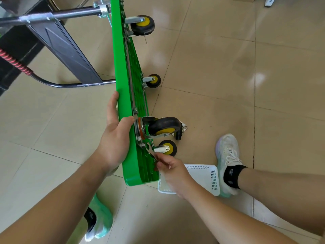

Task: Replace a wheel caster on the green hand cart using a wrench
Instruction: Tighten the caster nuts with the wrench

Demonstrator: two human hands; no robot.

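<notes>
We log the green hand cart [123, 85] tipped on edge on the tiles [211, 67], our left hand [116, 138] gripping its deck rim just beside the black caster [161, 126], and our right hand [173, 170] pinching the wrench [149, 149] just below it, seemingly on a mounting bolt.

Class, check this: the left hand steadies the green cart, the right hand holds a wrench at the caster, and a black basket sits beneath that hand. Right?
Wrong colour: the head view shows the basket is white. The left hand steadies the green cart, the right hand holds the wrench at the caster.
</notes>
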